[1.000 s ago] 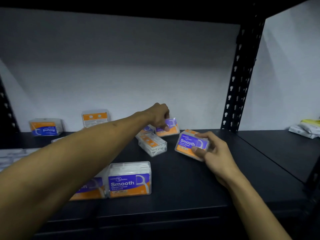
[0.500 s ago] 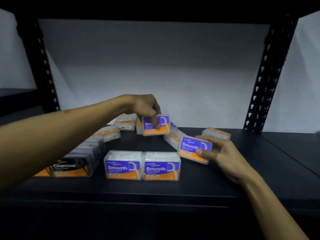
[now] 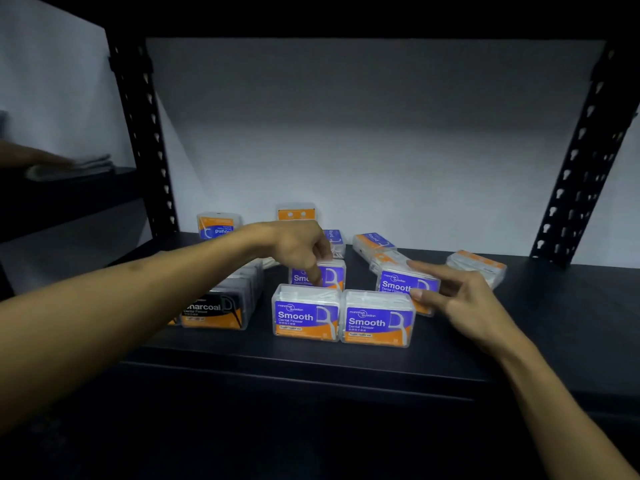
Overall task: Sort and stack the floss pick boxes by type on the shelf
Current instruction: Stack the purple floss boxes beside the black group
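The left hand [image 3: 298,249] pinches a Smooth box [image 3: 320,276] behind the front pair [image 3: 343,317] on the shelf [image 3: 346,362], while the right hand [image 3: 460,299] holds another box [image 3: 403,285] beside them, seemingly to group that type.

A dark metal shelf [image 3: 346,362] carries two clear plastic "Smooth" floss boxes [image 3: 341,317] side by side at centre frame, a black "Charcoal" box [image 3: 213,308] to their left, and scattered "Round" boxes [image 3: 374,242] behind.

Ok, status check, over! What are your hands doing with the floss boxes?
Left hand gripping a Smooth box behind the front pair. Right hand holding another Smooth box. Round boxes scattered behind.
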Demonstrator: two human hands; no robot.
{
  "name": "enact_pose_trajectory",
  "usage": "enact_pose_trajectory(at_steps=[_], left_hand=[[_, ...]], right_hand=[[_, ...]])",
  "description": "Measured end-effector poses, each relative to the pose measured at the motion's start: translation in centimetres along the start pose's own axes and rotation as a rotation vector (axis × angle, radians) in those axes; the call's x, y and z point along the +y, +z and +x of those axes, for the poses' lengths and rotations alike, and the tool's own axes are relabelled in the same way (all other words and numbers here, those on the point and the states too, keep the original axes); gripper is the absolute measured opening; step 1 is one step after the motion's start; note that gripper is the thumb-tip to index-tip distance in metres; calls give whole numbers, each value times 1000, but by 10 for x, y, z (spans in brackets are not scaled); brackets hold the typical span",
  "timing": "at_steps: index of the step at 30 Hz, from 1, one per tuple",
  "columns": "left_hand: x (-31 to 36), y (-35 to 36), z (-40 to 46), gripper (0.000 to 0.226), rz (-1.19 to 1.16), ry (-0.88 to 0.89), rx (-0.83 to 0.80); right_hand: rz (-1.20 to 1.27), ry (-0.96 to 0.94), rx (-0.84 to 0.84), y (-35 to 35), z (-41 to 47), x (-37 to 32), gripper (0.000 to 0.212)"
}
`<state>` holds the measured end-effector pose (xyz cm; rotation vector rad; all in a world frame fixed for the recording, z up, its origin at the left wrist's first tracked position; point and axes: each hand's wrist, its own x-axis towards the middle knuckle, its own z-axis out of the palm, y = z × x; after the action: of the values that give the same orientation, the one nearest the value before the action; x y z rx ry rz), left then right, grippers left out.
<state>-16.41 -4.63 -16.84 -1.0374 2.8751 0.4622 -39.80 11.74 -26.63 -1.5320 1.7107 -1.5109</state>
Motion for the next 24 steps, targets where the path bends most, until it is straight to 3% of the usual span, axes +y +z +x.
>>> enact_pose_trajectory(at_steps=[4, 13, 24], left_hand=[[-6, -3, -7, 35, -122, 22, 22], [-8, 2, -9, 31, -262, 75, -19], [-8, 9, -33, 35, -220, 110, -43]], right_hand=[[3, -8, -11, -1, -1, 1, 48], [11, 5, -17, -1, -2, 0, 51], [-20, -7, -70, -1, -6, -6, 50]])
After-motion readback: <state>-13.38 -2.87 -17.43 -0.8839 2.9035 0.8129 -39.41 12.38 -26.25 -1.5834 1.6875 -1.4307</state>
